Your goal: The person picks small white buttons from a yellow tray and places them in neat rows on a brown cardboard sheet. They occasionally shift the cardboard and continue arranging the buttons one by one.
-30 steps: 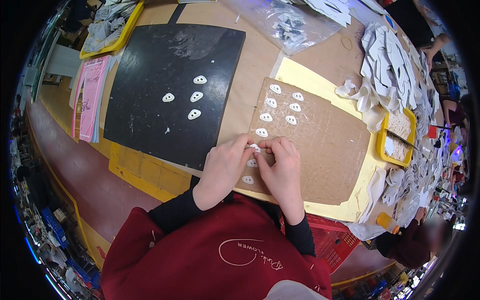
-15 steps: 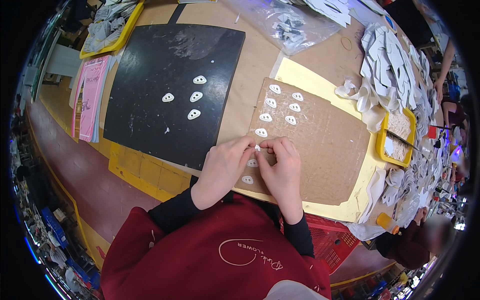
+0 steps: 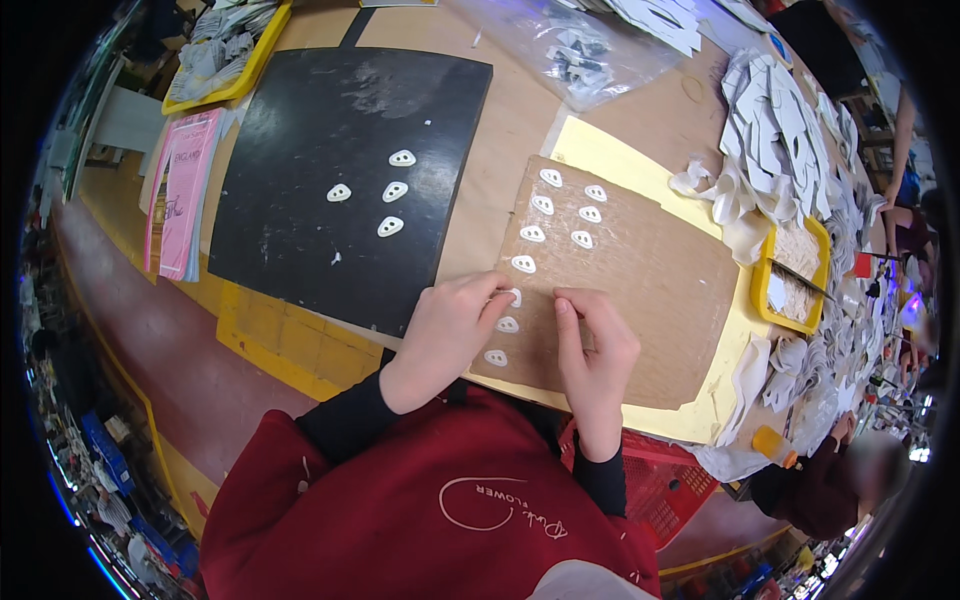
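Note:
Small white rounded-triangle pieces with two dark holes, like animal-nose cutouts, lie in two columns on a brown cardboard sheet point(image 3: 640, 310). My left hand point(image 3: 448, 330) is closed, its thumb and forefinger at the left edge of one white nose-shaped piece point(image 3: 516, 297) in the left column. Just below that piece lies another nose-shaped piece point(image 3: 508, 325). To the right, my right hand point(image 3: 600, 345) hovers over the cardboard, thumb and forefinger pinched together. Whatever is between those fingertips, if anything, is too small to make out. Several similar pieces point(image 3: 390, 227) rest on a black board point(image 3: 300, 230) at the left.
Yellow sheeting point(image 3: 728, 380) lies under the cardboard. At the right, a yellow tray point(image 3: 826, 262) holds pale scraps and a dark-bladed tool, beside a heap of white cutouts point(image 3: 765, 125). A pink booklet point(image 3: 185, 200) lies left of the board. A red basket point(image 3: 670, 490) stands below the table edge.
My right hand has drawn away to the right from the white piece, its fingers still pinched. My left hand has stayed beside the piece, which now shows more fully.

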